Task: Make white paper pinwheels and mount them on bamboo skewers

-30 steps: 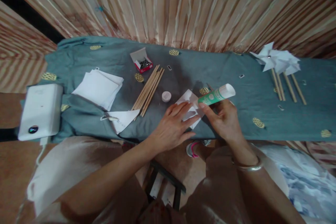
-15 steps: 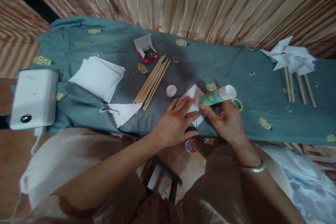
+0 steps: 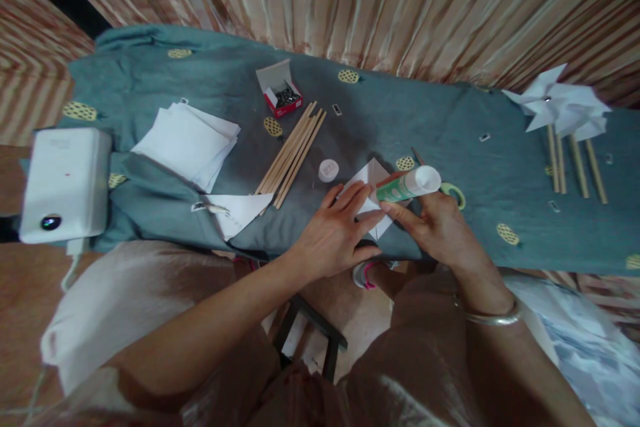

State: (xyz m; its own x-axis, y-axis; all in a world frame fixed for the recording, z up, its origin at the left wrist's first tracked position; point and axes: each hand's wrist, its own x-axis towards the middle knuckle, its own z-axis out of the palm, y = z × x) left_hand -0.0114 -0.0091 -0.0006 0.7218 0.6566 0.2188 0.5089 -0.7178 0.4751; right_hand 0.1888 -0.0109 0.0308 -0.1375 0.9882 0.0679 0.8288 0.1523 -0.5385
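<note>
My left hand [image 3: 336, 235] lies flat with its fingers spread on a folded white paper piece [image 3: 371, 178] near the front edge of the grey-blue cloth [image 3: 390, 120]. My right hand [image 3: 440, 227] grips a green and white glue stick [image 3: 407, 186], its tip pointed at the paper just beside my left fingertips. The glue stick's white cap [image 3: 329, 170] lies on the cloth just left of the paper. Green-handled scissors [image 3: 453, 192] peek out behind my right hand.
A bundle of wooden sticks [image 3: 293, 153], a stack of white paper squares [image 3: 187, 143], a paper triangle [image 3: 237, 210] and a red box of pins [image 3: 283, 95] lie to the left. A white device [image 3: 65, 183] sits far left. Finished paper pinwheels [image 3: 563, 113] lie far right.
The glue stick has tilted more upright and its tip has stayed at the paper. My left hand has kept pressing the paper. The view has shifted slightly.
</note>
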